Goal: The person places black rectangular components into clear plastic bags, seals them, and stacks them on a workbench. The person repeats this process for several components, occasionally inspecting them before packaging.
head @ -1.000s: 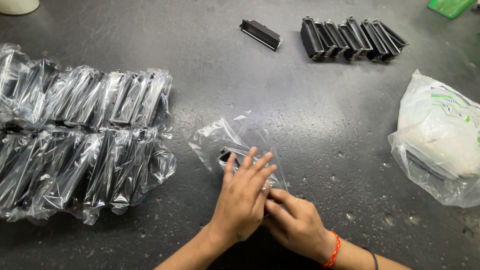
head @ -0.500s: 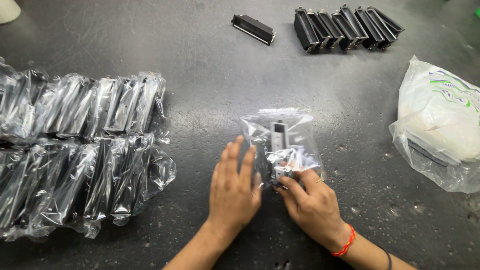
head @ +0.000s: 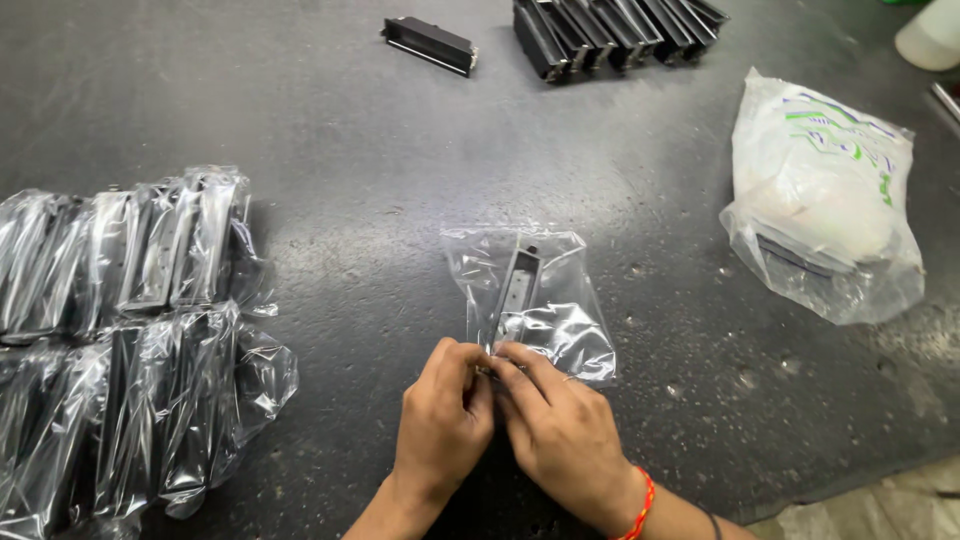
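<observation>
Dark grey worktable (head: 330, 130) fills the view. Left of the clear plastic bag (head: 535, 300) at centre lies the biggest heap — two rows of bagged black parts (head: 130, 340), each part in its own clear wrap, packed side by side, well apart from the bag. Right of the bag, near the table edge, a white printed plastic sack (head: 820, 195), bulging. Beyond the bag at the far edge, a row of unwrapped black plastic parts (head: 615, 30) touching each other, with a single black part (head: 430, 45) just left of that row. The clear bag lies flat and holds one long black part (head: 518, 285), pointing away from the person. Left hand (head: 440, 430) and right hand (head: 565, 435) meet at the bag's near edge — fingertips of both pinching the plastic there. Red thread bracelet (head: 640, 505) on the right wrist.
</observation>
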`<state>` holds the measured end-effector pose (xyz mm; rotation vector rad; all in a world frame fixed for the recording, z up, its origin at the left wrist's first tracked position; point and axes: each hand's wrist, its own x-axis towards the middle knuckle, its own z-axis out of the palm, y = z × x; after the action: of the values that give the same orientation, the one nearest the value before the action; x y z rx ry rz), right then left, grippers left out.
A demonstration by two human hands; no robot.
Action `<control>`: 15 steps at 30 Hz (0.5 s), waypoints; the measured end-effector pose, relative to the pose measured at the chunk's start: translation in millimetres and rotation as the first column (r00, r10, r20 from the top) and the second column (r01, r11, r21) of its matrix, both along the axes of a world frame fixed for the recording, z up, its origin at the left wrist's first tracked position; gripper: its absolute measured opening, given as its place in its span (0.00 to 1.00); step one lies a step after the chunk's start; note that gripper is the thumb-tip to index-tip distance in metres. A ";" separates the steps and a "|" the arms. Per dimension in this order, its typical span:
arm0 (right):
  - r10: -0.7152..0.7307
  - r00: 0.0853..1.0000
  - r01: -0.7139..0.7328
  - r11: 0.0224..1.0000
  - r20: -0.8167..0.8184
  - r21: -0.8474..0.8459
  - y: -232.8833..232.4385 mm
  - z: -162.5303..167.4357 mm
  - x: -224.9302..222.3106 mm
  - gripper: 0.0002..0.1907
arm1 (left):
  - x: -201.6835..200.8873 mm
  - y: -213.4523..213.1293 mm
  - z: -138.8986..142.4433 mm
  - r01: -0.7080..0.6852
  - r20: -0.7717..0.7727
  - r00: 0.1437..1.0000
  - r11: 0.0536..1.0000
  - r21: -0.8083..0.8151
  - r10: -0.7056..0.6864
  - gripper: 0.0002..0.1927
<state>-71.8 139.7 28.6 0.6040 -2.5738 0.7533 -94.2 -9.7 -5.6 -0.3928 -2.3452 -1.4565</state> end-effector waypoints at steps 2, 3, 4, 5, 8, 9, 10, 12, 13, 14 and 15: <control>-0.035 0.999 0.035 0.999 -0.006 -0.009 2.0 -0.9 -7.4 0.15 | 3.3 0.1 1.7 0.057 0.009 0.998 0.998 -0.004 -0.057 0.11; -0.050 0.999 0.050 0.999 -0.007 -0.013 4.5 -2.6 -13.1 0.15 | 4.9 0.5 2.5 0.102 0.016 0.995 0.995 -0.009 -0.102 0.11; -0.066 0.998 0.066 0.998 0.013 -0.011 8.9 -4.7 -21.1 0.13 | 6.9 1.1 3.2 0.148 0.024 0.989 0.989 -0.013 -0.148 0.11; -0.083 0.996 0.083 0.996 0.032 -0.008 13.7 -6.8 -28.6 0.12 | 8.4 1.3 3.8 0.151 0.030 0.988 0.988 -0.022 -0.150 0.10; -0.067 0.998 0.067 0.998 0.015 -0.003 18.8 -13.4 -26.4 0.09 | 10.9 4.1 4.8 0.160 0.033 0.987 0.987 -0.027 -0.159 0.09; -0.043 0.999 0.043 0.999 -0.005 0.001 18.3 -14.8 -23.6 0.09 | 10.9 4.2 5.0 0.155 0.026 0.988 0.988 -0.016 -0.154 0.10; -0.026 0.999 0.027 0.999 -0.021 0.017 16.7 -15.8 -21.9 0.10 | 11.2 3.3 5.1 0.147 0.022 0.989 0.989 -0.006 -0.147 0.10; 0.014 0.999 -0.012 0.999 -0.049 0.044 12.3 -16.3 -21.3 0.13 | 10.8 1.2 5.6 0.149 0.018 0.989 0.989 -0.002 -0.149 0.10; -0.015 0.998 0.018 0.999 -0.067 0.044 10.9 -15.9 -24.7 0.12 | 10.5 0.0 6.0 0.148 0.017 0.989 0.989 -0.001 -0.148 0.10; -0.045 0.995 0.049 0.998 -0.083 0.043 11.6 -14.8 -31.2 0.12 | 9.9 -0.7 6.5 0.144 0.018 0.989 0.989 -0.020 -0.144 0.09; -0.079 0.992 0.084 0.996 -0.099 0.044 12.5 -13.7 -36.5 0.12 | 9.2 -1.6 7.2 0.144 0.019 0.989 0.989 -0.037 -0.143 0.09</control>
<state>-108.3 152.2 14.8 0.5331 -2.5160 0.6218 -85.0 -11.3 1.6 -0.5730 -2.4048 -1.4848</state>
